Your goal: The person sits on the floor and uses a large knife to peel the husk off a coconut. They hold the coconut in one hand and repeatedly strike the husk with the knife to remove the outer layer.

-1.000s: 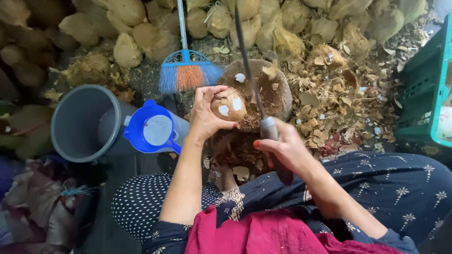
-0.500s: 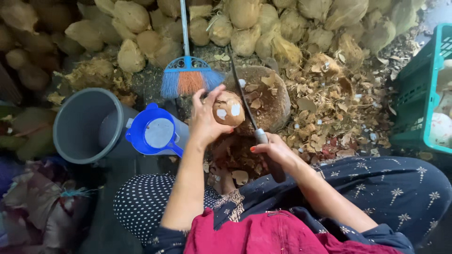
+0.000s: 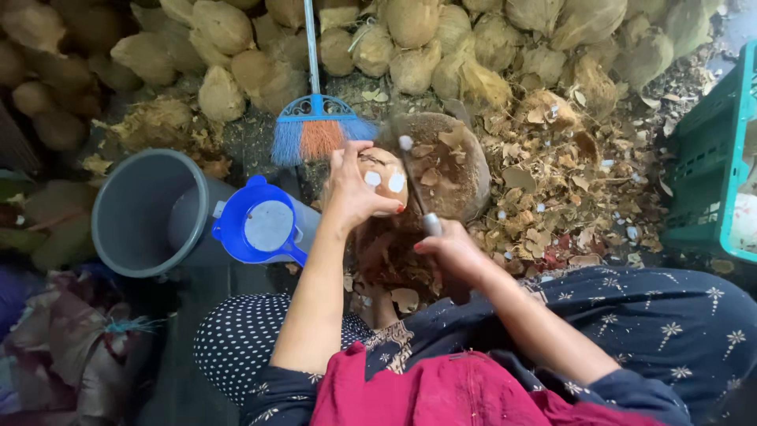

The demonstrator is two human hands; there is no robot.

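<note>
gripping a partly shaved coconut (image 3: pixel 384 175) in left hand (image 3: pixel 351 189) at frame centre, right hand (image 3: pixel 449 251) clamped on knife (image 3: pixel 418 193), brown skin mostly left.

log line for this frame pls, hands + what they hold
left hand: holds coconut | right hand: grips knife, blade at coconut | nearby: blue strainer, grey bucket, broom
</note>
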